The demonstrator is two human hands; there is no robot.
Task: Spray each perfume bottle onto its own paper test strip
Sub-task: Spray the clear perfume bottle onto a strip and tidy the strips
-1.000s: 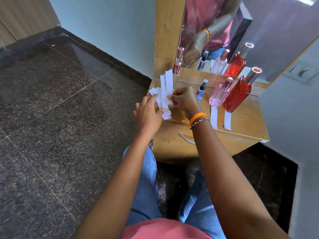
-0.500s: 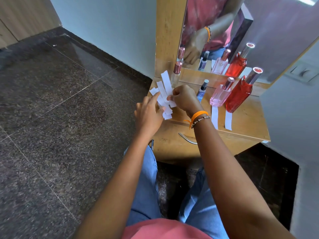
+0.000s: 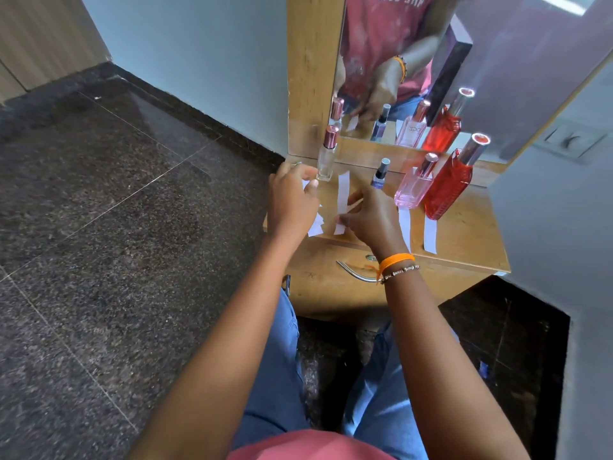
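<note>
Four perfume bottles stand in a row on the wooden shelf (image 3: 471,227): a clear bottle with a rose cap (image 3: 326,156), a small blue bottle (image 3: 380,176), a pink bottle (image 3: 414,189) and a tall red bottle (image 3: 448,190). A white strip (image 3: 405,227) lies in front of the pink bottle and another strip (image 3: 430,235) in front of the red one. My left hand (image 3: 292,204) holds a bunch of spare strips (image 3: 315,227) beside the clear bottle. My right hand (image 3: 373,219) pinches the lower end of a single strip (image 3: 342,190) lying between the clear and blue bottles.
A mirror (image 3: 497,44) in a wooden frame rises behind the bottles and repeats them. A metal drawer handle (image 3: 353,273) sits below the shelf edge. A grey wall (image 3: 557,227) closes the right side. Dark stone floor (image 3: 116,227) spreads to the left.
Both hands have moved forward over the shelf. My right hand has drawn one strip out of the bunch and brought it down between the clear and blue bottles.
</note>
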